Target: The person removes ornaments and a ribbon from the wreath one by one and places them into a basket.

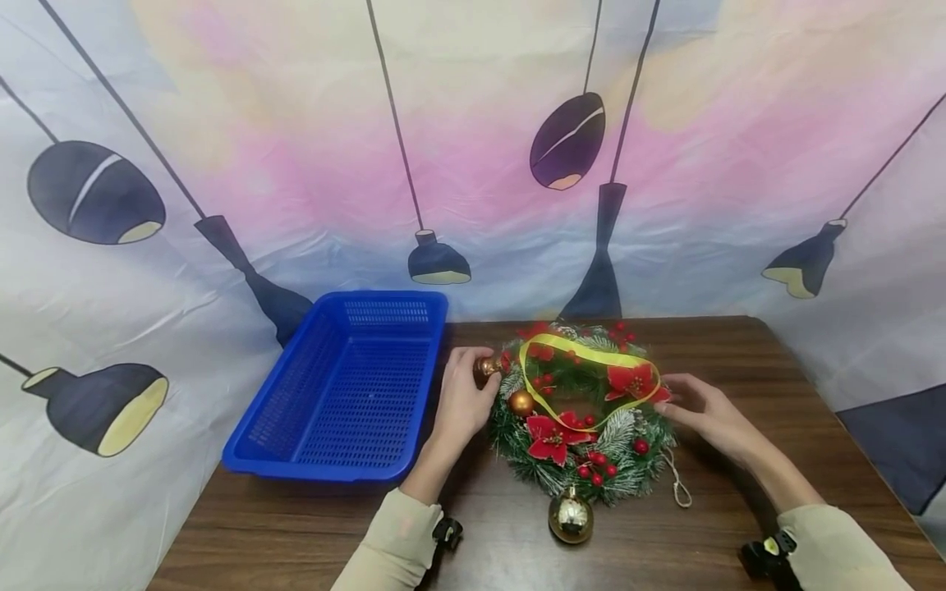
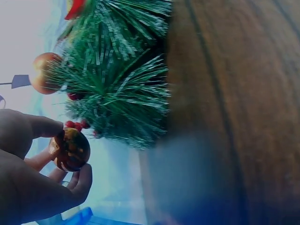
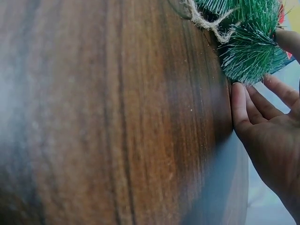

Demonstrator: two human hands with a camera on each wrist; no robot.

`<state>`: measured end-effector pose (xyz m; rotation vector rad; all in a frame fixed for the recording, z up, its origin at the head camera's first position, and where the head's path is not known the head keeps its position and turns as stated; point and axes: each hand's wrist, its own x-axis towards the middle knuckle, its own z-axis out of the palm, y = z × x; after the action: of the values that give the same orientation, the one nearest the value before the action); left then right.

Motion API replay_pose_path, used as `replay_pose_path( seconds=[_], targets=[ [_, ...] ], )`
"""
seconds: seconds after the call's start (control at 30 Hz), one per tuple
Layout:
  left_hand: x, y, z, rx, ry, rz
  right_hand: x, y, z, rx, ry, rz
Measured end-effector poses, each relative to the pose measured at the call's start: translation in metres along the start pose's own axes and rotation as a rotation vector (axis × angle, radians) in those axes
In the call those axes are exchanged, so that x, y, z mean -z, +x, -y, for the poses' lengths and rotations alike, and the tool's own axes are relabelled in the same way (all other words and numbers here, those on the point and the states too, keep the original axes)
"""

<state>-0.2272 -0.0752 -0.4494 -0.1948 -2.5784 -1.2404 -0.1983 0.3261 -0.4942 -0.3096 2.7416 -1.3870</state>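
A green Christmas wreath [image 1: 584,410] with red flowers, berries and a yellow ribbon [image 1: 584,361] lies on the brown wooden table [image 1: 724,345]. My left hand [image 1: 461,394] pinches a small bronze bauble [image 1: 486,367] at the wreath's left edge; the bauble [image 2: 70,149] sits between thumb and fingers in the left wrist view. My right hand [image 1: 698,406] touches the wreath's right edge with nearly straight fingers [image 3: 243,110] beside the needles [image 3: 248,51]. A second bronze bauble [image 1: 521,402] sits on the wreath, and a larger gold one [image 1: 571,515] lies at its near side.
A blue plastic basket [image 1: 347,386] stands on the table's left part, partly over the edge. A twine loop [image 1: 678,486] trails from the wreath's right side. A printed fabric backdrop [image 1: 473,148] hangs behind the table.
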Motion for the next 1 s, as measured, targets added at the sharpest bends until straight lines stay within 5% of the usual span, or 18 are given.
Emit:
replay_pose_path(
  seconds=[0.4, 0.73, 1.0],
  targets=[
    [0.018, -0.002, -0.029, -0.059, 0.034, 0.021, -0.001, 0.0, -0.003, 0.007, 0.019, -0.002],
    [0.052, 0.0, -0.059, -0.218, -0.017, 0.037, -0.001, -0.001, -0.003, 0.0, 0.024, -0.002],
    [0.079, 0.011, -0.063, -0.3, -0.036, 0.075, -0.001, -0.001, -0.004, 0.012, 0.008, -0.006]
  ],
)
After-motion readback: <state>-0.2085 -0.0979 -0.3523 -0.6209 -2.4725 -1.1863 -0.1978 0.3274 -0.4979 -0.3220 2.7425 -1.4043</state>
